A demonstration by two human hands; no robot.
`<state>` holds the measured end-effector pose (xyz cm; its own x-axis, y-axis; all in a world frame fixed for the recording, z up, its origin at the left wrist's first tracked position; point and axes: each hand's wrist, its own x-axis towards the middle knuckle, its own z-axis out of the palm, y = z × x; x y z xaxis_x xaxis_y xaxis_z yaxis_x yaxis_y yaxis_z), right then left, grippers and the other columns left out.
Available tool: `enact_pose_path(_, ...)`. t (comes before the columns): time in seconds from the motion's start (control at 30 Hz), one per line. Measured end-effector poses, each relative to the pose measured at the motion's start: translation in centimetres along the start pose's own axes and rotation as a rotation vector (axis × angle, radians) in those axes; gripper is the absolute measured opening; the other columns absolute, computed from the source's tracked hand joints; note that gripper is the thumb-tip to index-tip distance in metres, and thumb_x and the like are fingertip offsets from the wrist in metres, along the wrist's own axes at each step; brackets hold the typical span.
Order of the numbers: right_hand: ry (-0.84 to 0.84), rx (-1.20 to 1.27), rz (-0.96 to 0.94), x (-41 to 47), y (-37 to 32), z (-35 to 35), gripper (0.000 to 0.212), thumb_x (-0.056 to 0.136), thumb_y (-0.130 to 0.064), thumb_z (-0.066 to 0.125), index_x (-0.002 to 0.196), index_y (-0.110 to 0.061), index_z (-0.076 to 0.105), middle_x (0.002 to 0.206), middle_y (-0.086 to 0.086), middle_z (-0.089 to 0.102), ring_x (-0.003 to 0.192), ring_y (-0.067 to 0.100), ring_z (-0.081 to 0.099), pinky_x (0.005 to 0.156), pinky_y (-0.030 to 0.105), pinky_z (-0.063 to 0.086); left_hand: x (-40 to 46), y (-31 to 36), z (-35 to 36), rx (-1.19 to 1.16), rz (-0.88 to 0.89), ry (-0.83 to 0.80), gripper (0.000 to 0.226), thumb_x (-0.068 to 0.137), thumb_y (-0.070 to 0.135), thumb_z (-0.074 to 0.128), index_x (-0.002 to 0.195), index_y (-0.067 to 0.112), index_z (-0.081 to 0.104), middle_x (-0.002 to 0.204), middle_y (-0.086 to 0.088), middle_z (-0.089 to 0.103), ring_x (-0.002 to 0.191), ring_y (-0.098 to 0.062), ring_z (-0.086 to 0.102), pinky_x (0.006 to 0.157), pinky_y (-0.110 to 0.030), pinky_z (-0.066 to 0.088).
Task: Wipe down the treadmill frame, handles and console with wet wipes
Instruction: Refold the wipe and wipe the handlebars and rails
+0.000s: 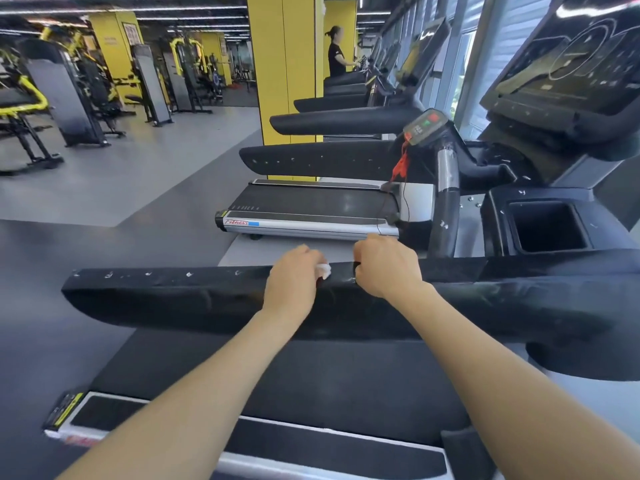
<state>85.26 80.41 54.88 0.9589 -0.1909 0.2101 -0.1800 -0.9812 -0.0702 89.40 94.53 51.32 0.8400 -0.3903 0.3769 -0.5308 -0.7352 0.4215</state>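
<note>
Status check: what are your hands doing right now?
Left hand grips wipe on handrail. Right hand curled over rail, contents hidden. Nothing blocking.

Floor: we see smooth grey flooring (145,168) with a darker band, up and left of where the hands grip.
Pillars: glossy yellow square columns (287,67) stand straight beyond the grip.
Machines: black-and-yellow weight stations (69,95) far left; a row of black neighbouring treadmills (332,206) beyond.
Windows: daylit panes with grey blinds (498,46), upper right.
Ceiling: white strip lights (121,10).
</note>
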Motion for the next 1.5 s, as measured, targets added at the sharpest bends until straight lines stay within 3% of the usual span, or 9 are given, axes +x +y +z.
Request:
enact_pose_path(0.13,0.034,0.011,-0.011,-0.2,0.2,0.3,0.019,0.086,-0.01,0.046,0.096,-0.013,0.061,0.104,0.003,0.055,0.097,0.027,0.051,0.066,0.029,0.036,-0.6,-5.1,-2.4,0.07,-0.046,0.008,0.019,0.094,0.008,0.049,0.103,0.011,0.066,0.103,-0.008,0.058,0.096,-0.029,0.055,0.081,-0.042,0.045)
enact_pose_path(0.3,0.048,0.014,-0.007,-0.2,0.0,0.5,0.018,0.088,-0.013,0.046,0.098,-0.014,0.061,0.105,0.002,0.055,0.101,0.027,0.05,0.067,0.029,0.035,-0.2,-6.9,-3.0,0.149,-0.208,0.074,0.02,0.092,0.003,0.045,0.09,0.008,0.064,0.094,-0.01,0.056,0.087,-0.031,0.053,0.071,-0.038,0.041)
enact_pose_path(0.5,0.067,0.007,0.011,-0.1,-0.1,0.9,0.018,0.088,-0.014,0.047,0.099,-0.015,0.061,0.104,0.001,0.054,0.1,0.027,0.05,0.066,0.03,0.034,-0.7,0.0,-0.1,0.085,-0.096,0.045,0.018,0.093,0.01,0.044,0.091,0.009,0.062,0.096,-0.009,0.056,0.09,-0.03,0.053,0.074,-0.037,0.041)
enact_pose_path(0.63,0.06,0.003,0.013,-0.1,0.0,0.8,0.02,0.088,-0.014,0.046,0.099,-0.015,0.062,0.102,0.001,0.053,0.1,0.027,0.049,0.066,0.03,0.035,-1.0,-1.5,-1.1,0.033,-0.008,-0.021,0.02,0.093,0.004,0.049,0.101,0.013,0.065,0.101,-0.007,0.057,0.093,-0.027,0.053,0.078,-0.04,0.045)
enact_pose_path(0.87,0.039,0.044,0.03,-0.3,-0.1,0.6,0.021,0.087,-0.011,0.047,0.101,-0.015,0.062,0.107,0.001,0.054,0.101,0.027,0.048,0.067,0.03,0.035,-1.2,-6.8,-3.6,0.164,-0.259,0.085,0.018,0.084,-0.003,0.046,0.08,0.006,0.061,0.09,-0.01,0.054,0.079,-0.031,0.05,0.064,-0.033,0.032)
enact_pose_path(1.03,0.053,0.034,0.034,-0.3,0.0,0.9,0.021,0.087,-0.012,0.047,0.101,-0.016,0.062,0.107,0.001,0.053,0.101,0.027,0.047,0.067,0.03,0.034,-1.3,0.8,0.8,0.059,-0.086,0.084,0.019,0.093,0.009,0.047,0.095,0.011,0.065,0.097,-0.007,0.058,0.091,-0.029,0.054,0.074,-0.034,0.039)
enact_pose_path(1.17,0.054,0.024,0.028,-0.1,0.0,0.9,0.02,0.086,-0.011,0.047,0.099,-0.016,0.061,0.105,0.001,0.054,0.101,0.027,0.049,0.065,0.03,0.033,-1.6,-1.9,-0.8,0.062,-0.012,0.029,0.021,0.093,0.01,0.047,0.101,0.013,0.066,0.101,-0.007,0.059,0.093,-0.029,0.055,0.078,-0.039,0.045)
enact_pose_path(1.33,0.054,0.023,0.018,-0.4,0.1,0.8,0.021,0.087,-0.011,0.047,0.102,-0.016,0.061,0.105,0.0,0.052,0.097,0.026,0.048,0.065,0.029,0.034,-1.7,-7.7,-3.7,0.148,-0.247,0.114,0.023,0.091,0.003,0.046,0.096,0.009,0.068,0.099,-0.011,0.057,0.089,-0.03,0.053,0.07,-0.033,0.035)
enact_pose_path(1.5,0.056,0.016,0.02,-0.3,-0.3,0.9,0.019,0.087,-0.011,0.048,0.101,-0.016,0.06,0.105,0.001,0.051,0.098,0.026,0.046,0.065,0.03,0.033,-1.7,-3.2,-1.0,0.149,-0.275,0.182,0.022,0.09,0.005,0.043,0.093,0.008,0.065,0.098,-0.011,0.057,0.09,-0.031,0.052,0.072,-0.034,0.035)
